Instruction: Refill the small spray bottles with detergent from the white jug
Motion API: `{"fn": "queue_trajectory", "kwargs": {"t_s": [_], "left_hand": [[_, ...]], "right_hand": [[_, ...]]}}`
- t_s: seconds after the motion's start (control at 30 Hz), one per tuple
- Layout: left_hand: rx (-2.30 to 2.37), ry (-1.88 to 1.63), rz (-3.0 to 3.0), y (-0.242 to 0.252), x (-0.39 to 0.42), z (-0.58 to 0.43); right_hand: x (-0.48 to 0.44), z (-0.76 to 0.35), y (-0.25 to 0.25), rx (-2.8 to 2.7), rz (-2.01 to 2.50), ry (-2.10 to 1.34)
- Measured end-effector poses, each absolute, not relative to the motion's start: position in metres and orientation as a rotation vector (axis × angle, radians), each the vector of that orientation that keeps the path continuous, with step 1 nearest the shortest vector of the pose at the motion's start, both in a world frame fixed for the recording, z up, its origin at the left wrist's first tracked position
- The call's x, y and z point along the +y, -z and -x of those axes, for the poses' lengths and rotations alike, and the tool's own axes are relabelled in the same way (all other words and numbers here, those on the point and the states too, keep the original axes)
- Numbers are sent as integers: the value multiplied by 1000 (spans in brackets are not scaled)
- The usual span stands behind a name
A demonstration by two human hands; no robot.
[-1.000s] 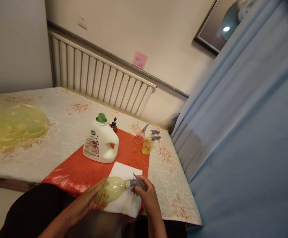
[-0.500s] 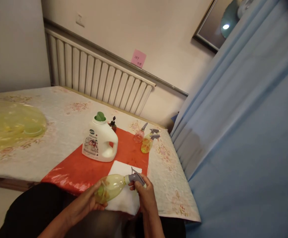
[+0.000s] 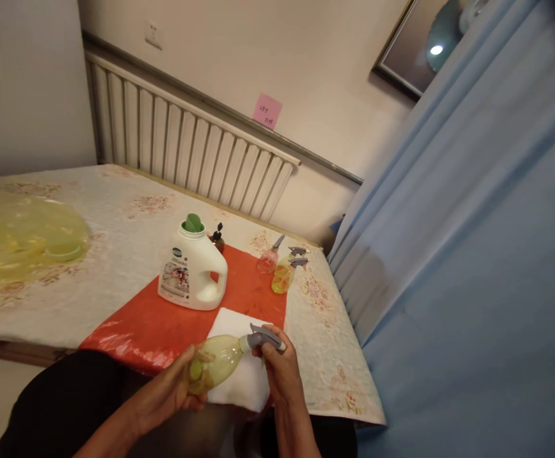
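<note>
A clear yellow spray bottle point(image 3: 217, 361) lies tilted on its side in the air, its nozzle end to the right. My left hand point(image 3: 182, 388) is wrapped round the base of the bottle. At the other end, my right hand point(image 3: 280, 362) grips the grey spray head point(image 3: 263, 337), fingers closed about it. Below the bottle a folded white cloth point(image 3: 246, 385) rests at the front edge of a red plastic sheet point(image 3: 134, 331). Behind it stands a large white detergent jug point(image 3: 192, 270) with a green piece in its mouth.
Pink point(image 3: 267, 261) and yellow spray bottles point(image 3: 282, 278) stand at the sheet's right edge. A dark pump bottle point(image 3: 218, 239) is behind the jug. A yellow translucent bag point(image 3: 24, 238) lies at left. A blue curtain point(image 3: 468, 210) hangs at right; a radiator point(image 3: 186, 140) lines the wall.
The grey spray head has turned on its axis in my right hand, its trigger side now facing differently. My left hand keeps the bottle in nearly the same place.
</note>
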State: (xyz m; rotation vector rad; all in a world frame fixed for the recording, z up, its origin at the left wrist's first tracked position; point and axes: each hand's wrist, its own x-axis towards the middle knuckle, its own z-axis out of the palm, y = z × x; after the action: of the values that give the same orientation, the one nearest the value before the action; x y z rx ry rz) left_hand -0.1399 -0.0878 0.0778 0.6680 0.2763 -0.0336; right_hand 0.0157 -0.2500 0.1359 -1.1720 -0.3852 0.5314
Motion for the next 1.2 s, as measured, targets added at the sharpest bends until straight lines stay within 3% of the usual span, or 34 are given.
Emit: {"fn": "queue_trajectory", "kwargs": {"t_s": [0.3,0.8,1.2], "left_hand": [[306,-180,-712,-83,-86,141],[426,-503,-1061,-68,-103,123],[382,-355,-1118,-64,-100,124]], "right_hand": [[-257,-27,-106,-171,1390,-192],[-226,0,-116,-204,1310,-334],[-229,-2,-118,-328,1171,-365]]}}
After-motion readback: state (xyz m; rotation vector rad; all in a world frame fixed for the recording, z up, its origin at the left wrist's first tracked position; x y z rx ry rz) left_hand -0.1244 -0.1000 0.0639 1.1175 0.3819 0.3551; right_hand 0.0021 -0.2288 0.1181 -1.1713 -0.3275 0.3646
